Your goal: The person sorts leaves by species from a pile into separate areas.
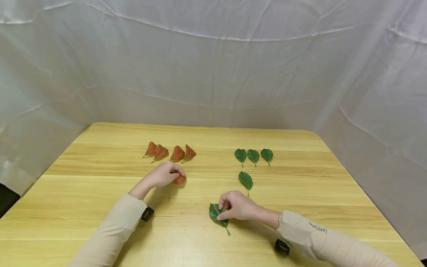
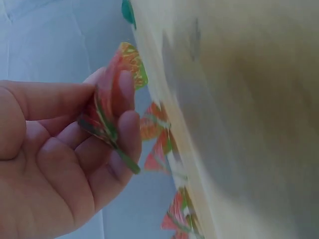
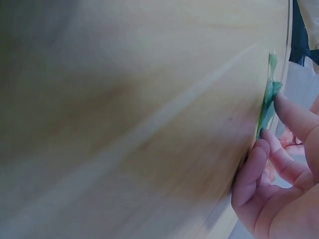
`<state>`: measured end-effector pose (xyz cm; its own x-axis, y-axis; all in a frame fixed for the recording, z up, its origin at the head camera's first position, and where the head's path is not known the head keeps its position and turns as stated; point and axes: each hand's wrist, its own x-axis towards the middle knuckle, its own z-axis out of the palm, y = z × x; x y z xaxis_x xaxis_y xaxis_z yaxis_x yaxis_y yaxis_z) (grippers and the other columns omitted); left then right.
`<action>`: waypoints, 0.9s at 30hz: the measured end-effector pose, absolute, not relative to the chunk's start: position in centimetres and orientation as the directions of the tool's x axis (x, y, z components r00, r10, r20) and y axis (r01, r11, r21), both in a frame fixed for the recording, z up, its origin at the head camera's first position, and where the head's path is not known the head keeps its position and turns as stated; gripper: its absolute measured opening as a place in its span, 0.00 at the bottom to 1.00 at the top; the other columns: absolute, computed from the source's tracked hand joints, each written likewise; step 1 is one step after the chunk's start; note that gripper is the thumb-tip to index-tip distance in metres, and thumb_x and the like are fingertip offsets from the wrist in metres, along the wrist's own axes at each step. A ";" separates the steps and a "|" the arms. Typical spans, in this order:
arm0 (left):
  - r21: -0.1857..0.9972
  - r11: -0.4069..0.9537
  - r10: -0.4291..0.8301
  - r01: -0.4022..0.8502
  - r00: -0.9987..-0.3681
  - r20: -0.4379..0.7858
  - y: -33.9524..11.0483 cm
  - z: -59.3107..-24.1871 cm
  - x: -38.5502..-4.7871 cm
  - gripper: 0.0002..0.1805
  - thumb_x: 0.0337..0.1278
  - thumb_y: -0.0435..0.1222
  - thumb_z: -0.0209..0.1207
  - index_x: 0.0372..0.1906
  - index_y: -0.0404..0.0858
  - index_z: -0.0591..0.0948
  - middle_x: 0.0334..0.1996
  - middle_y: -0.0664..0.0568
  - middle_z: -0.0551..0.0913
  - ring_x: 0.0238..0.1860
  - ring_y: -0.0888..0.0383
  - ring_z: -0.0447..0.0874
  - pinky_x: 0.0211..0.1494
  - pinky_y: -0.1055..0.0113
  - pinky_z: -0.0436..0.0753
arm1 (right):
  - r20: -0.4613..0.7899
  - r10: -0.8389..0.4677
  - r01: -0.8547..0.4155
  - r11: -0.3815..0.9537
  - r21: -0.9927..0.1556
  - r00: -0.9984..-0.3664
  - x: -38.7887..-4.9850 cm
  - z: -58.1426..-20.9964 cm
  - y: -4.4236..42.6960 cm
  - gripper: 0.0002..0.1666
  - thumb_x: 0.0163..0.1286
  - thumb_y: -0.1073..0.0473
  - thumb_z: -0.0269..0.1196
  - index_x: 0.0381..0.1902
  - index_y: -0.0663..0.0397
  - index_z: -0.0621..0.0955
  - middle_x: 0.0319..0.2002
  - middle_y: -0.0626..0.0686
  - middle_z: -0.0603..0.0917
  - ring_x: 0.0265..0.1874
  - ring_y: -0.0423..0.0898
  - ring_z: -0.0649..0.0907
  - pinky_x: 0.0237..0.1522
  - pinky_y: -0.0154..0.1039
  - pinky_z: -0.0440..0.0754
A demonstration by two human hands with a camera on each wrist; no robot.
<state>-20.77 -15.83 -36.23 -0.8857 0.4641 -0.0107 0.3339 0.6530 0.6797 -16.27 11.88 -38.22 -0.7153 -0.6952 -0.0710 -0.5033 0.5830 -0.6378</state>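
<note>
My left hand (image 1: 165, 174) pinches a red leaf (image 1: 179, 180) between thumb and fingers, over the left-middle of the table. In the left wrist view this red leaf (image 2: 105, 107) looks folded, its green stem pointing down. Nearer the front, my right hand (image 1: 238, 206) has its thumb and curled fingers on a green leaf (image 1: 216, 214) whose stem points toward the front. Seen from the right wrist, the green leaf (image 3: 269, 102) lies at the tabletop between thumb and fingertips. Another green leaf (image 1: 245, 180) lies just beyond the right hand.
Several red leaves (image 1: 177, 153) lie in a row at the back left of the wooden table (image 1: 100, 178), some overlapping. Three green leaves (image 1: 253, 156) form a row at the back right. Pale fabric (image 1: 213, 74) hangs around the table's back and sides.
</note>
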 end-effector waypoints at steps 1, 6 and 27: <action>0.686 0.653 0.452 0.321 -0.892 -0.014 -16.1 -36.2 -20.8 0.12 0.56 0.23 0.47 0.37 0.30 0.81 0.39 0.42 0.80 0.26 0.59 0.70 0.30 0.66 0.72 | -0.071 -0.694 -0.504 0.586 -0.634 -0.717 -16.3 -38.2 11.9 0.11 0.48 0.58 0.70 0.24 0.53 0.77 0.18 0.42 0.70 0.18 0.35 0.67 0.23 0.30 0.68; 0.687 0.671 0.393 0.278 -0.919 -0.011 -17.6 -35.7 -20.9 0.09 0.53 0.23 0.53 0.37 0.31 0.81 0.42 0.40 0.80 0.38 0.48 0.76 0.41 0.56 0.75 | -0.077 -0.690 -0.503 0.595 -0.627 -0.720 -16.3 -38.2 11.9 0.12 0.46 0.59 0.71 0.24 0.53 0.77 0.19 0.42 0.71 0.20 0.36 0.68 0.25 0.31 0.69; 0.685 0.715 0.228 0.139 -0.973 -0.041 -21.8 -34.1 -20.9 0.09 0.56 0.28 0.55 0.40 0.30 0.81 0.43 0.36 0.78 0.45 0.42 0.74 0.41 0.54 0.75 | -0.093 -0.694 -0.493 0.593 -0.636 -0.714 -16.4 -38.0 11.9 0.12 0.47 0.61 0.71 0.25 0.53 0.77 0.21 0.45 0.72 0.22 0.38 0.69 0.26 0.31 0.70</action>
<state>-20.86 -21.77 -34.10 -0.9729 0.2277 -0.0409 0.1386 0.7154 0.6848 -16.36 11.94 -38.03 -0.7142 -0.6936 -0.0935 -0.4929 0.5933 -0.6364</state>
